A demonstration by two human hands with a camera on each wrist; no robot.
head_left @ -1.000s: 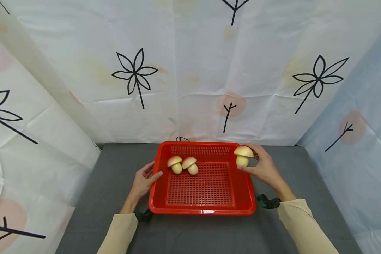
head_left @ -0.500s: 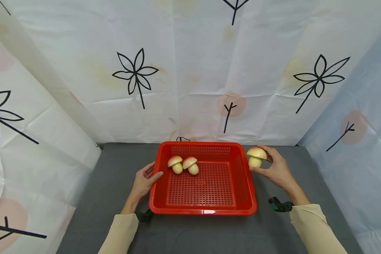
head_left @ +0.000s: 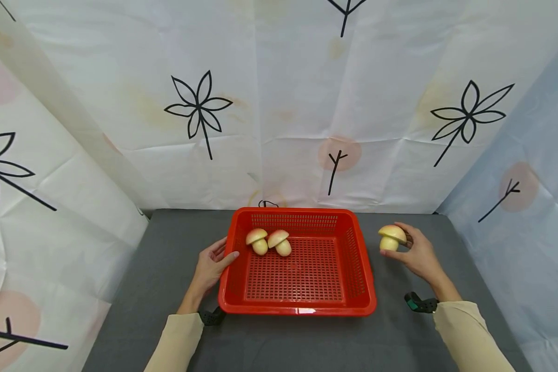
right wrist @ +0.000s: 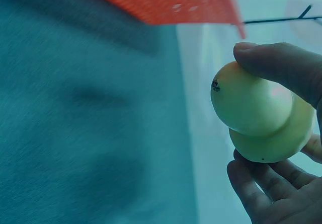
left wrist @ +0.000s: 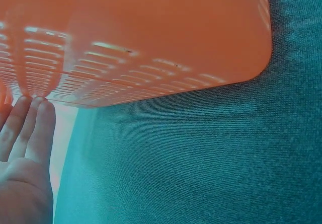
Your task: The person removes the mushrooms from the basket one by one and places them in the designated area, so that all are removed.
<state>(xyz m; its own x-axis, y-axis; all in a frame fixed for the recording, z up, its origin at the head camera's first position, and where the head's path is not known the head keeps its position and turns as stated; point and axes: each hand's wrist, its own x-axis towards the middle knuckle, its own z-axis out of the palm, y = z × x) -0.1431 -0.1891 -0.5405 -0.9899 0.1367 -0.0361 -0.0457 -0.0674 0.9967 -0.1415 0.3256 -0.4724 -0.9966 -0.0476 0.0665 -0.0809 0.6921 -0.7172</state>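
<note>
A red plastic basket (head_left: pixel 294 306) with slotted walls stands on the grey table. My left hand (head_left: pixel 211 264) grips its left rim, thumb over the edge and fingers against the outer wall; those fingertips (left wrist: pixel 44 108) touch the slots in the left wrist view. To the right of the basket, my right hand (head_left: pixel 416 253) holds a toy mushroom (head_left: pixel 390 237) between thumb and fingers, its pink-tinged yellow cap upward in the head view. The round stem end (right wrist: pixel 251 100) faces the right wrist camera. Inside the basket, two similar mushrooms (head_left: pixel 259 243) (head_left: pixel 280 242) lie side by side at the left.
White cloth (head_left: pixel 279 103) printed with leaf and twig drawings hangs behind the table and along both sides. The grey tabletop (head_left: pixel 167 232) extends around the basket. Black bands (head_left: pixel 420 304) sit at both wrists.
My right hand has carried the mushroom rightward and slightly nearer, from over the basket's right rim to beside it. The left hand and the basket keep their places.
</note>
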